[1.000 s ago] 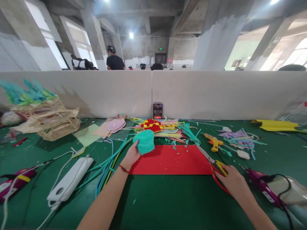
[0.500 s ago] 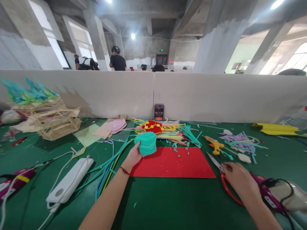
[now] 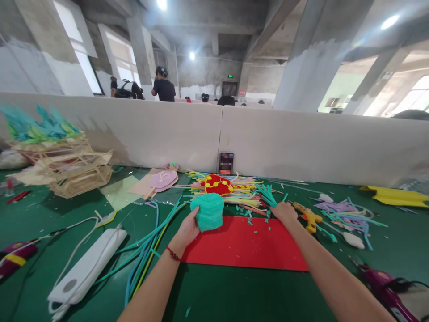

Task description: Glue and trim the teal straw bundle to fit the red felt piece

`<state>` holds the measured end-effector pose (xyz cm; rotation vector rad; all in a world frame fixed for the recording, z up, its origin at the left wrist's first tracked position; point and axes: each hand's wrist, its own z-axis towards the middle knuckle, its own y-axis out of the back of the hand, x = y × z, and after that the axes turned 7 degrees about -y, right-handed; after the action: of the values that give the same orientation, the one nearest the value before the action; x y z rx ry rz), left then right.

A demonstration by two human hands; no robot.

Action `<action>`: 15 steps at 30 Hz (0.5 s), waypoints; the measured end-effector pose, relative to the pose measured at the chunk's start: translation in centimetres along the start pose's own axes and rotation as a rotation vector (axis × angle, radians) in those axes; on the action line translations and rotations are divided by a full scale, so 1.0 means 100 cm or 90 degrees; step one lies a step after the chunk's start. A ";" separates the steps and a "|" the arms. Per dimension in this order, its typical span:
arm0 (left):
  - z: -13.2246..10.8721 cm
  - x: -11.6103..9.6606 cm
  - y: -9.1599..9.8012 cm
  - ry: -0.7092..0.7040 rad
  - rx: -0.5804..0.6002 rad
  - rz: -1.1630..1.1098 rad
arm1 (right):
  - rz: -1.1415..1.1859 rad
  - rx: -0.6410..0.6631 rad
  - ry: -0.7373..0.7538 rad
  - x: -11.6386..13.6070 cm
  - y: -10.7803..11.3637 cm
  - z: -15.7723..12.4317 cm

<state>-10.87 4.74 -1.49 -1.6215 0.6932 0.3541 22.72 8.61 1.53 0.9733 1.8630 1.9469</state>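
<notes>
My left hand (image 3: 188,231) is closed on a flat, rounded teal piece of pipe cleaners (image 3: 207,212), thumb across its left edge, held above the left end of a red board (image 3: 241,243). At the board's far right corner, my right hand (image 3: 284,213) is closed with its fingertips on a bundle of teal pipe cleaners (image 3: 266,195); the exact grip is partly hidden. Just behind the teal piece lies a red shape with yellow trim (image 3: 218,185), on top of a heap of many-coloured pipe cleaners (image 3: 246,197). Small teal clippings are scattered on the board.
An orange glue gun (image 3: 310,218) lies beside my right forearm, a purple tool (image 3: 385,281) farther right. To the left are a white power strip (image 3: 89,264), long pipe cleaners (image 3: 150,237) and a wooden stick model (image 3: 78,174). A white partition (image 3: 167,134) stands behind.
My right hand has left the red-handled scissors and moved forward and left to the teal pipe cleaners. The scissors no longer show. My left hand keeps hold of the teal piece.
</notes>
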 end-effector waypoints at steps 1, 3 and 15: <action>0.001 0.000 0.000 -0.001 0.000 -0.001 | 0.010 0.000 -0.004 -0.002 -0.001 0.001; 0.002 0.001 0.002 -0.003 0.003 -0.004 | 0.038 -0.006 -0.001 -0.009 -0.002 0.002; 0.004 0.002 0.005 -0.026 0.041 -0.059 | 0.429 -0.179 -0.007 -0.024 0.027 -0.004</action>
<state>-11.00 5.06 -2.09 -1.5752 0.5913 0.2933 24.93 6.49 3.52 1.6515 1.2841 2.4589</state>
